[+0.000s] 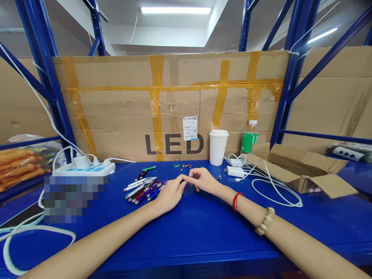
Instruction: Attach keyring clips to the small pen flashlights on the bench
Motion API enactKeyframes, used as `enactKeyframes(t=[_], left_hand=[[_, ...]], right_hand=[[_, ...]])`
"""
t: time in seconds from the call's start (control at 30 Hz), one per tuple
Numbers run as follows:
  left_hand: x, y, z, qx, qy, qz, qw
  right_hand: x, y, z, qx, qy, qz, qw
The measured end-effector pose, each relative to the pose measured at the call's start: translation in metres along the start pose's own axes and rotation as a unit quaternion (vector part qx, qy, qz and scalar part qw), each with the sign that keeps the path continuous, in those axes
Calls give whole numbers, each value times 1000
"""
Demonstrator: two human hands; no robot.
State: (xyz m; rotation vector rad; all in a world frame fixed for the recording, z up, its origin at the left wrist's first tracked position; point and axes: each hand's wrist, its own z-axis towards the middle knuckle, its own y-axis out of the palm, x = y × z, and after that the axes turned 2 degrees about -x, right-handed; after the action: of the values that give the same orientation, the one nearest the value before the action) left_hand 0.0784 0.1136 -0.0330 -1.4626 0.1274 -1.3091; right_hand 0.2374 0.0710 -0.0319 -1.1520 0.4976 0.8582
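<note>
My left hand (171,194) and my right hand (204,180) meet at the fingertips above the blue tabletop. Both are closed in a pinch, and a tiny dark thing may show between them, too small to name. Close to the left hand lies a pile of metallic pens (142,190) in silver, purple, red and blue, partly covered by that hand. A green pen piece (149,168) rests behind the pile. Beyond my fingers are several small parts (187,165), and a small shiny metal piece (219,177) sits right of my right hand.
A white lidded cup (219,148) with a straw and a green-labelled bottle (249,137) stand at the back. Right of them are a white charger (235,171), looped cables and an open cardboard box (302,166). A power strip (84,169) lies at left. Cardboard (124,116) closes off the back.
</note>
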Motion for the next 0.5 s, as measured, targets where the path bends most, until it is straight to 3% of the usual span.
enactKeyframes(t=[0.5], left_hand=[[1, 0, 0, 14, -3, 5, 1000]], right_hand=[[1, 1, 0, -13, -19, 34, 999]])
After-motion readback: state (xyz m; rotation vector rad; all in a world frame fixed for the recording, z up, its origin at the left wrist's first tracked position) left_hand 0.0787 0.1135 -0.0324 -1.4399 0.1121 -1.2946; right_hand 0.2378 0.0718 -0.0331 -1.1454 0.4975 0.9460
